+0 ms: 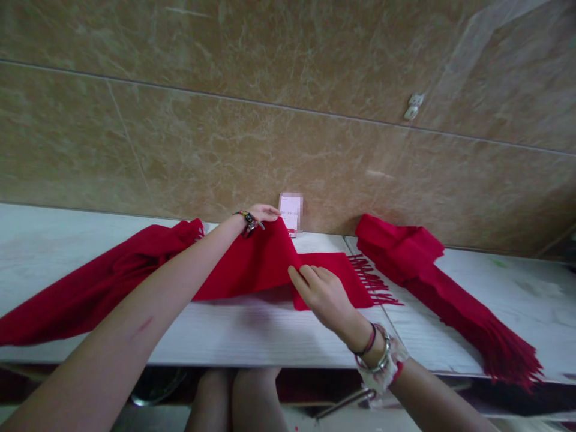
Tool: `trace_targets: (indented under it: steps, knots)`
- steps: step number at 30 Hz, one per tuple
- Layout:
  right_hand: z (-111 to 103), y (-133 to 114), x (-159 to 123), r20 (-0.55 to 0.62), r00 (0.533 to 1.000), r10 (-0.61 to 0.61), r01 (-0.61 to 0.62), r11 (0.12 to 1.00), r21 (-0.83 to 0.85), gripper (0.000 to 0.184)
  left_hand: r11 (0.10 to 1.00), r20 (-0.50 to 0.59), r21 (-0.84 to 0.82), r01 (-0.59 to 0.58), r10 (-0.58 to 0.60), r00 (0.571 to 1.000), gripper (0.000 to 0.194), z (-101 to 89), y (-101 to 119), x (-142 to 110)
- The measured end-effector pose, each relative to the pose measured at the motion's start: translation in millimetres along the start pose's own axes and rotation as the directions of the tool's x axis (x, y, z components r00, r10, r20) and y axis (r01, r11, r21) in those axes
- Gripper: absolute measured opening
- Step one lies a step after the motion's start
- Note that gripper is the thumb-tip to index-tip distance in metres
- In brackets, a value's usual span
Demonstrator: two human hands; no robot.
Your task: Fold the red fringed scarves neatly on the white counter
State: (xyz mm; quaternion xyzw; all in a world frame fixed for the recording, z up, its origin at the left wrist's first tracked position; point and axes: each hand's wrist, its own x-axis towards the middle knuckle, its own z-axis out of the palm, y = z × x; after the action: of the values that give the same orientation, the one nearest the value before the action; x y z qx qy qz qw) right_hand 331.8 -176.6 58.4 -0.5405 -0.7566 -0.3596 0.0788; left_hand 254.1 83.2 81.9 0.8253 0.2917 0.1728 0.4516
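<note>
A red scarf with fringe lies along the white table, partly lifted between my two hands. My left hand pinches its upper corner near the wall. Lower and to the right, my right hand grips the edge of the same fold. Beneath that raised fold, the scarf's fringed end rests flat, its tassels pointing right. Leftward the cloth runs behind my left forearm, so I cannot tell whether the bunched red cloth there is the same piece.
Another red scarf, folded over, lies on the table's right side, its fringe at the front edge. A small upright screen or card, partly blurred, leans on the brown marbled wall. The white table is narrow.
</note>
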Motion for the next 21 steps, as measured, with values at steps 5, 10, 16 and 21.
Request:
trace_targets:
  steps: [5, 10, 16, 21]
  knots:
    - [-16.1, 39.2, -33.6, -0.054, 0.993, 0.105, -0.111, 0.985, -0.132, 0.027, 0.99, 0.084, -0.066, -0.125, 0.13, 0.988, 0.041, 37.3, 42.6, 27.8]
    - [-17.8, 67.2, -68.1, -0.02, 0.976, 0.216, -0.215, 0.956, -0.197, 0.028, 0.985, 0.182, 0.039, -0.171, 0.161, 0.97, 0.039, 87.3, 68.0, 61.3]
    - [10.8, 71.7, -105.8, 0.177, 0.922, 0.344, -0.323, 0.936, -0.141, 0.021, 0.976, 0.232, 0.128, -0.178, 0.145, 0.962, 0.033, 154.6, 58.6, 89.0]
    - [35.3, 69.1, -125.7, 0.329, 0.824, 0.461, -0.488, 0.873, 0.0, 0.03, 0.953, 0.206, 0.262, -0.155, 0.101, 0.973, 0.027, 195.6, 31.5, 93.3]
